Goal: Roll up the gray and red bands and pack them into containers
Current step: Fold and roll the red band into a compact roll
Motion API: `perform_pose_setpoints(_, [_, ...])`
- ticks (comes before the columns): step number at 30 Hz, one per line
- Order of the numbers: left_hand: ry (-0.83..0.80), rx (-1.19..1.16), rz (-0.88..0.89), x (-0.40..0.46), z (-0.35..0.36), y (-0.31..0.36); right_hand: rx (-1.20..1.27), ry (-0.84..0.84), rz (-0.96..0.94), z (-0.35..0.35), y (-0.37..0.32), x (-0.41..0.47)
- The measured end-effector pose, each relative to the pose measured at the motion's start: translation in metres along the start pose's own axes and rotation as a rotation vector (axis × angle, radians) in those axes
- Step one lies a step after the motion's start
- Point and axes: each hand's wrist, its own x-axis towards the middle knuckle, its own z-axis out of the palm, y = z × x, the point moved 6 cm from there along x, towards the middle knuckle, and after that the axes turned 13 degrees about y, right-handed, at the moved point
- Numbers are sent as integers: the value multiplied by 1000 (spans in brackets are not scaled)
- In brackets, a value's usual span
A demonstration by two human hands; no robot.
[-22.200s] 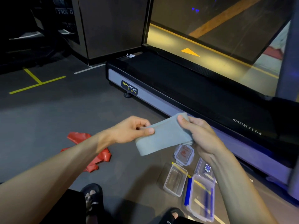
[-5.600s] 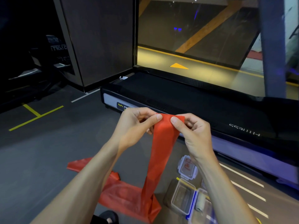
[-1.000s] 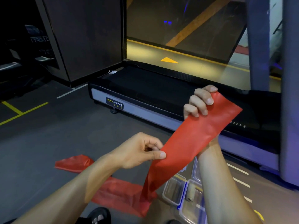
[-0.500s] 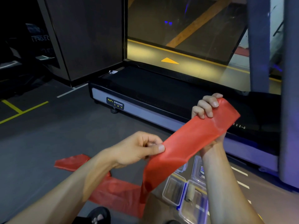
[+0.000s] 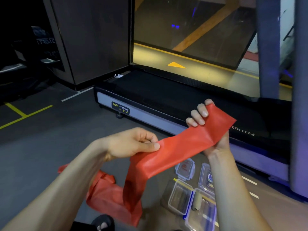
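Note:
A long red band [image 5: 180, 147] is stretched between both hands at chest height. My right hand [image 5: 206, 124] grips its upper end, fingers curled over the edge. My left hand [image 5: 133, 142] pinches the band lower down between thumb and fingers. The rest of the band hangs down and lies bunched on the floor by my feet. On the floor below sit clear plastic containers: a small empty one [image 5: 180, 196] and a blue-clipped one [image 5: 202, 209] holding the rolled gray band [image 5: 197, 201].
Two loose container lids [image 5: 185, 169] lie on the floor behind the containers. A black treadmill [image 5: 158, 95] with a gray side rail runs across just beyond my hands. A gray upright post [image 5: 300, 97] stands at right. My sandalled foot [image 5: 103, 222] is at the bottom edge.
My right hand has come down a little with the band's end, and my left hand has slid along the band, so the stretch between them lies flatter than before.

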Motion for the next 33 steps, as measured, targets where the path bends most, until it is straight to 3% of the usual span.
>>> perform_pose_setpoints(3, [35, 75, -24, 2, -8, -2, 5, -60, -31, 14, 0, -18])
perform_pose_setpoints(7, [4, 41, -7, 2, -8, 0, -263, 64, -55, 16, 5, -17])
perform_pose_setpoints(11, [15, -147, 19, -1, -16, 13, -594, -32, -24, 16, 20, -25])
perform_pose_setpoints(15, [24, -184, 35, 1, -16, 18, -711, -145, -25, 25, 22, -33])
perform_pose_setpoints(20, [-26, -243, 25, 4, -12, 16, -585, -201, -13, 31, 20, -36])
perform_pose_setpoints(24, [-90, -480, 37, 0, -13, 19, -227, -221, 13, 40, 17, -34])
perform_pose_setpoints(28, [-26, -477, -6, 4, -16, 12, 8, -199, 27, 39, 8, -30])
perform_pose_setpoints(33, [-20, -507, 0, 7, -14, 14, -64, -190, 41, 42, 14, -28])
